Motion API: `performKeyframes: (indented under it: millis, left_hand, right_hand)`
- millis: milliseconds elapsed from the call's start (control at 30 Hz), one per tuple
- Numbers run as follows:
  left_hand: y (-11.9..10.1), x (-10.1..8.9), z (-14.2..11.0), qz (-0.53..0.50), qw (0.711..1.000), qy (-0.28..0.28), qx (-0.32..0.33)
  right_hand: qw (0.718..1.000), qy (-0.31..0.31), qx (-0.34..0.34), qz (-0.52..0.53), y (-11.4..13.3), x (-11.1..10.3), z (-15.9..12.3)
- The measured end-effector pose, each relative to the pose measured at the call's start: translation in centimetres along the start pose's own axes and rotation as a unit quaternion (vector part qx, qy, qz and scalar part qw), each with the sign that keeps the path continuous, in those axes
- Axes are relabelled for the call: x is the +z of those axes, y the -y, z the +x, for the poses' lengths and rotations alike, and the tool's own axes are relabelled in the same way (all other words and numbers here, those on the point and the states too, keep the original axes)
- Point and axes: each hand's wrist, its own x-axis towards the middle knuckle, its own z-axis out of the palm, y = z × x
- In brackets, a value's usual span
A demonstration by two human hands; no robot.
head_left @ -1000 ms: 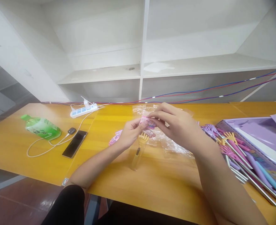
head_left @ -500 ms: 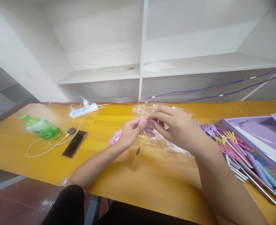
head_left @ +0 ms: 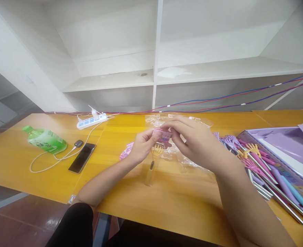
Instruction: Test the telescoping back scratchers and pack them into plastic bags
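My left hand pinches a small pink printed card between thumb and fingers. Below the card hangs a yellow hand-shaped back scratcher, with what looks like a clear plastic sleeve around it. From the other side, my right hand has its bent fingertips at the card's upper right edge. More pink printed cards lie on the table behind my left wrist. Several clear plastic bags are spread behind and under my right hand.
On the right, several back scratchers with coloured hands and metal rods lie beside a purple box. A green bottle, a phone with a white cable and a power strip are on the left. White shelves stand behind.
My right fingers have slid slightly right along the card's top edge, and more of the card shows. My left hand has barely moved.
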Motion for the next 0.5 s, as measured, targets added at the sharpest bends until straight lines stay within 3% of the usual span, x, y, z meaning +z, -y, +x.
performKeyframes:
  millis: [500]
  left_hand:
    - [0.10,-0.14,-0.07,0.022,0.999,-0.025,0.016]
  right_hand:
    - [1.000,-0.005,0.009,-0.013,0.63,0.04,-0.01]
